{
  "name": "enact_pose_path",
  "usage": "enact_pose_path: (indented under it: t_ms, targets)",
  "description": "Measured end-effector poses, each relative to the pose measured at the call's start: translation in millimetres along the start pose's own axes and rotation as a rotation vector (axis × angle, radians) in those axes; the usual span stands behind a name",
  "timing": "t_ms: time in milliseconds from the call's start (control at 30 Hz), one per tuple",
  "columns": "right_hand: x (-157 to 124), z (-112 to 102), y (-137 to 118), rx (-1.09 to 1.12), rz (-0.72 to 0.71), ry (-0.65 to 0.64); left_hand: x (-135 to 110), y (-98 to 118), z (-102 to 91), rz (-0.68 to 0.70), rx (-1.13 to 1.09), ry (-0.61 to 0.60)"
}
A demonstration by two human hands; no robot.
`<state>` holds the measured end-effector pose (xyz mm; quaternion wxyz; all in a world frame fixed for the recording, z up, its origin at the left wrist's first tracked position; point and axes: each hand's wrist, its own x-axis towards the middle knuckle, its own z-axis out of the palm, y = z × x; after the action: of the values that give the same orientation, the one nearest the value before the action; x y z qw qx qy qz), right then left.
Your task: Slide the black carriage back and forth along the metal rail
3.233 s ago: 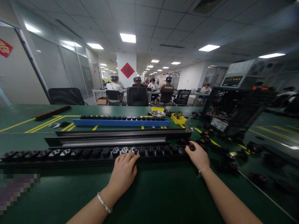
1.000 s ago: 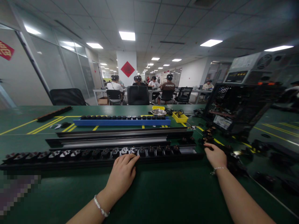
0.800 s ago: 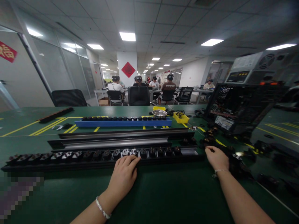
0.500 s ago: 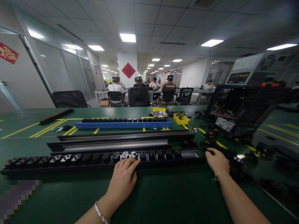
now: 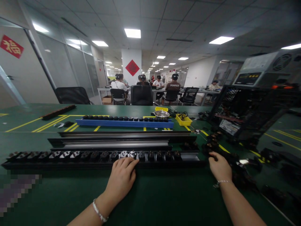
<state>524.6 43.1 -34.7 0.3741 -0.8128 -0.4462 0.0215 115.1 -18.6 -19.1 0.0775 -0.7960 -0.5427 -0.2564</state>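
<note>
A long black rail (image 5: 70,162) lies across the green bench in front of me, filled with a row of small black socket modules (image 5: 150,154). Its right end shows a bare silver slot (image 5: 190,155). My left hand (image 5: 122,177) rests flat on the rail's near edge at the middle, fingers stretched out and together. My right hand (image 5: 219,168) lies just past the rail's right end, fingers curled onto a loose black module (image 5: 210,150) in a pile of them; whether it grips one is hidden.
Behind the rail lie two more black and silver rails (image 5: 117,142) and a blue rail (image 5: 124,122) of modules. A yellow tray (image 5: 183,119), a metal bowl (image 5: 161,114) and an open black computer case (image 5: 244,110) stand at the right. Several people sit at far tables.
My right hand left the rail's right end, where it touched the last modules, and moved right to the loose pile. The left hand stayed put. The view shifted slightly.
</note>
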Motion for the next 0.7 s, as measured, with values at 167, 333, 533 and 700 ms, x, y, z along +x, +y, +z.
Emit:
enact_pose_path:
  t_ms: [167,333,533,700]
  targets:
    - [-5,-2,1,0.007,-0.011,0.001,0,0,0.7,0.002,0.015,0.006]
    - [-7,-4,4,0.013,-0.053,0.015,-1,1,0.4,0.013,0.028,0.013]
    - [-18,-8,-18,0.021,-0.218,0.157,-1,4,-0.9,0.035,0.017,0.024]
    - [-49,4,-62,0.122,-0.538,0.089,-1,6,-0.3,0.104,-0.019,0.008]
